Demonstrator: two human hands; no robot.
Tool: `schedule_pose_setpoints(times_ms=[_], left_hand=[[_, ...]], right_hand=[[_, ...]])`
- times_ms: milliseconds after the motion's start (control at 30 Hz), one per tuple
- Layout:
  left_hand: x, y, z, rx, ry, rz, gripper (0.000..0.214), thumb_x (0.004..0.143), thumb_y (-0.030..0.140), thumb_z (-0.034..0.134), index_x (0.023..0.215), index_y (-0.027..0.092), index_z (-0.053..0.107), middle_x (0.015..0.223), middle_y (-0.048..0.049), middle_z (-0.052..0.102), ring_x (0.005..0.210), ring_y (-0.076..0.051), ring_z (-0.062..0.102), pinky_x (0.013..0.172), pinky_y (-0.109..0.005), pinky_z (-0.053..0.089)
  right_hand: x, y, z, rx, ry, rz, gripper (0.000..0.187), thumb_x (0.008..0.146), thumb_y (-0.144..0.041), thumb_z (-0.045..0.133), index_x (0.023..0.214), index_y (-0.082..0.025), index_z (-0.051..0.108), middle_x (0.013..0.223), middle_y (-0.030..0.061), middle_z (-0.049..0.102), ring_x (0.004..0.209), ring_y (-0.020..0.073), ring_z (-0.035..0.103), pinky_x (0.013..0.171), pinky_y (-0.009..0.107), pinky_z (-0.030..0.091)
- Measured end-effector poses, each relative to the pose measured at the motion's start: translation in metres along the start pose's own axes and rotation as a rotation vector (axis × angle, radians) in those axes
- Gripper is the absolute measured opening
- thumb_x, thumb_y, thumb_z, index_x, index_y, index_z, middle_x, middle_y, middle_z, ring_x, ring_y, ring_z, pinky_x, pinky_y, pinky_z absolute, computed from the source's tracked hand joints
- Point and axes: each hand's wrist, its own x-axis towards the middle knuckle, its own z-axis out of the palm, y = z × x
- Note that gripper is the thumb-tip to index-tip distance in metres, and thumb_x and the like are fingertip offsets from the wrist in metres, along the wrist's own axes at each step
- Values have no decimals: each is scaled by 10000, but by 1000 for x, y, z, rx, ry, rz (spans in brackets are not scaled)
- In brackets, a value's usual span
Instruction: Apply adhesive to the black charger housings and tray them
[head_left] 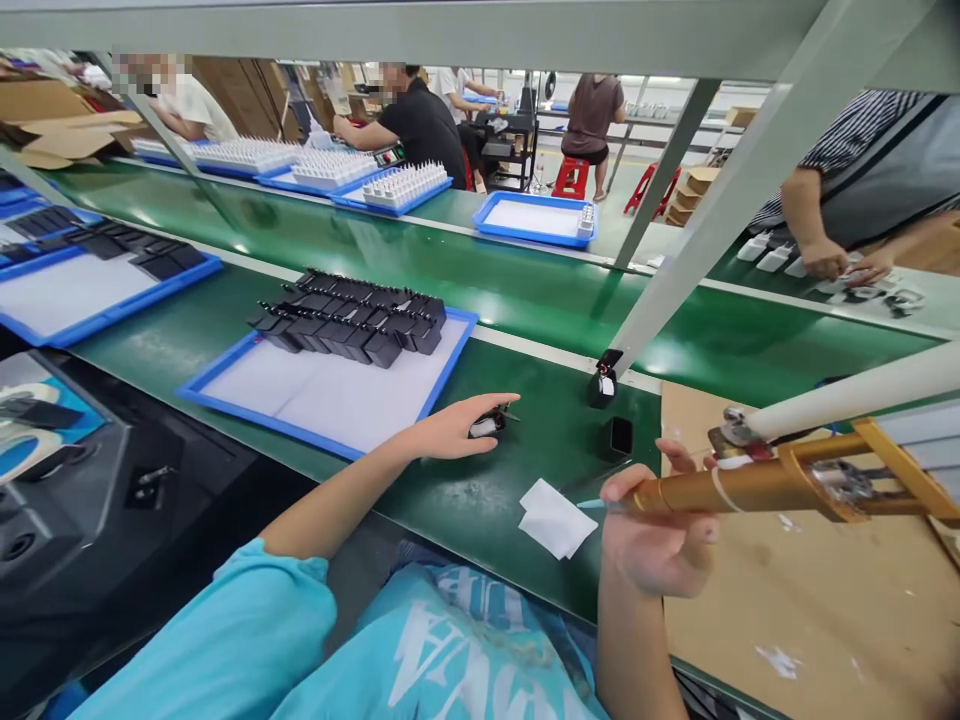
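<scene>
My left hand (456, 428) rests on the green bench, fingers curled round a small black part with metal pins (489, 423). My right hand (660, 535) grips the handle of a gold-coloured dispensing gun (757, 482), its thin tip pointing left above a folded white paper wipe (553, 518). Two more small black parts (602, 380) (619, 435) stand on the bench just beyond the gun's tip. A blue tray (225, 392) with a white liner holds several rows of black parts (352, 318) at its far end.
A brown cardboard sheet (810, 600) covers the bench at right. A slanted grey frame post (697, 220) rises ahead. Another blue tray (82, 290) lies at left. Across the green conveyor (525, 290), other people work at trays of white parts (405, 185).
</scene>
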Motion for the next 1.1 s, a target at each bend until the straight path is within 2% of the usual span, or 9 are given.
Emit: schedule_pose_setpoints(times_ms=[200,367,533,667,800,867,933,1000,1100], left_hand=[[15,-3,6,-142,50,-52,427,922,474,482,1268,242,580,1267,-41,623,1139,-212,581,958,-315,452],[23,-4,24,-95,254,-66,612,757,387,715,1316,265,498,1085,-21,617,992,-189,591,893,-312,457],[28,-5,37,-73,392,-178,289,746,322,686,1009,221,621,923,-3,575,863,-174,571,823,-317,465],[30,-9,41,-364,311,-219,261,802,314,613,1044,225,652,960,-26,670,908,-189,614,869,-341,473],[25,-10,41,-567,268,-292,307,849,430,589,993,176,685,976,-82,726,998,-223,634,938,-366,466],[14,-10,39,-493,276,-257,441,836,482,614,1175,201,634,1142,-90,686,1102,-235,593,997,-385,438],[1,-10,37,-318,248,-245,735,748,520,711,1390,260,466,1269,-93,607,1139,-259,562,1021,-428,423],[-11,-10,39,-136,243,-269,971,666,502,789,1483,288,310,1282,-102,567,1123,-278,558,1007,-459,432],[-20,-13,48,-2,325,-248,812,730,421,751,1435,249,385,1299,-107,541,1182,-276,531,1038,-447,416]], right_hand=[[-3,-1,3,-14,-9,7,393,788,-432,494,1160,-335,572,1074,26,597,420,133,551,379,335,416],[-4,-3,9,-10,4,9,384,783,-399,466,1146,-323,569,1070,35,583,424,133,546,391,332,389],[-5,-1,11,10,-14,-23,377,790,-381,463,1141,-300,574,1053,49,588,439,140,555,387,322,376],[-6,0,10,27,-32,-29,381,806,-375,468,1162,-279,563,1051,49,596,454,129,564,393,306,397],[-6,1,8,47,-66,-32,374,817,-395,502,1167,-273,545,1055,40,600,460,116,575,403,297,427],[-7,1,7,42,-68,-22,376,817,-405,505,1168,-276,539,1062,36,600,449,109,571,411,299,433],[-7,1,8,30,-61,-19,377,815,-409,508,1169,-280,537,1059,31,603,445,106,569,405,295,433],[-7,0,9,27,-55,-17,370,814,-408,508,1161,-286,543,1054,23,604,442,104,566,392,289,428],[-6,1,16,36,-53,-15,357,815,-413,502,1144,-288,557,1046,12,602,428,96,560,375,281,417]])
